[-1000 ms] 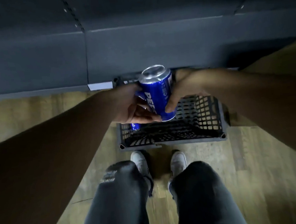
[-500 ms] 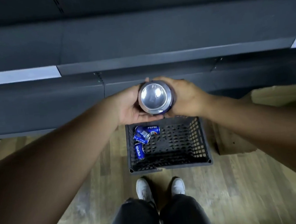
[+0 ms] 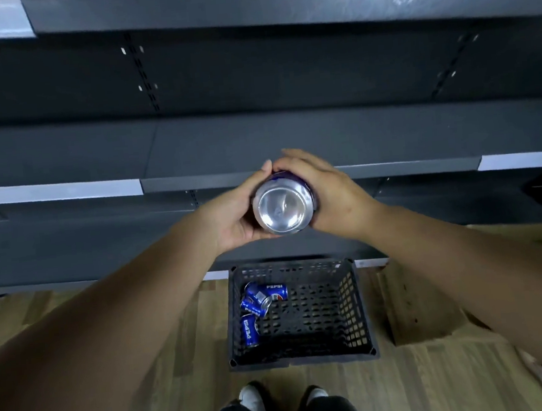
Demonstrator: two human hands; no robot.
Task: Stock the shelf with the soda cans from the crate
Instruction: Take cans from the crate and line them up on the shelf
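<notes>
Soda can (image 3: 284, 209) between left hand (image 3: 234, 213) and right hand (image 3: 330, 196), both grips around it.

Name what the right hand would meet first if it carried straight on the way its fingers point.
Probably the dark shelf ahead; the right hand, gripping the can, points toward it, though depth is unclear.

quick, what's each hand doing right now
Left hand: closed, fingers curled round the soda can, holding it.
Right hand: closed, gripping the same can from the other side.
</notes>
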